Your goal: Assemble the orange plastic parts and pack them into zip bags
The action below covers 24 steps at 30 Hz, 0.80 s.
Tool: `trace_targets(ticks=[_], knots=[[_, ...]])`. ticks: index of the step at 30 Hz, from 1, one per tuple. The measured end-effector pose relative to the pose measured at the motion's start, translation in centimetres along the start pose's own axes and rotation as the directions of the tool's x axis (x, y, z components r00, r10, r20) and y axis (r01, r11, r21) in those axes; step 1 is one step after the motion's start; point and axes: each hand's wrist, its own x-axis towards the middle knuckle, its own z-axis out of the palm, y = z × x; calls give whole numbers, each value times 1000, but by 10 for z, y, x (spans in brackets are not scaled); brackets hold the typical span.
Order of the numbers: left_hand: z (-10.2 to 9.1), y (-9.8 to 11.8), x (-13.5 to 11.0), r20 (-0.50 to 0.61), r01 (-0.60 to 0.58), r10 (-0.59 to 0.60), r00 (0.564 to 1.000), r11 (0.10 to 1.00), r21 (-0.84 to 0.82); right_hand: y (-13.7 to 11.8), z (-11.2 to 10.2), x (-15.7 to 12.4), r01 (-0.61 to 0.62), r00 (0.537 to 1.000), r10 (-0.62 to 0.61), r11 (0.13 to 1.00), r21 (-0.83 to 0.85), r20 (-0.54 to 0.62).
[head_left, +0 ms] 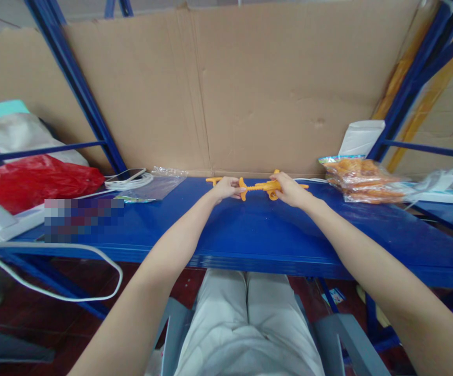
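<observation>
An orange plastic toy with a ribbed rod along its middle is held level between my two hands, just over the blue shelf top. My left hand is closed round its left part, beside an upright crosspiece; a short T-shaped end sticks out left of the fingers. Around the thicker right part, which has a small round piece underneath, my right hand is closed. A thin orange tip shows to the right of that hand. My fingers hide parts of the toy.
Wrapped orange pieces lie in a stack at right, before a white box. On the left are a clear plastic bag, a coiled white cable and a red bag. Cardboard closes the back between blue posts.
</observation>
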Motion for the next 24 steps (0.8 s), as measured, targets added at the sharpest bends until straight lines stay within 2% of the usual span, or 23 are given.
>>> trace_targets(ticks=[6,11,14,19,24], knots=[[-2,1,-1,-10,7,-7,1000,1000,12,-4,-3,0,-36,999,37,998,-44,16],[-3,0,0,-13,-28,28,1000,1000,4,-3,-4,0,-59,998,61,990,130,-17],[-4,0,1,-21,-45,45,999,999,10,-4,-3,1,-132,990,138,965,229,-12],[-4,1,0,-40,-51,52,998,998,29,-7,-2,-2,-321,934,358,837,444,1],[-2,3,-2,-39,-46,47,998,999,19,-12,-7,-2,-403,888,453,674,619,85]])
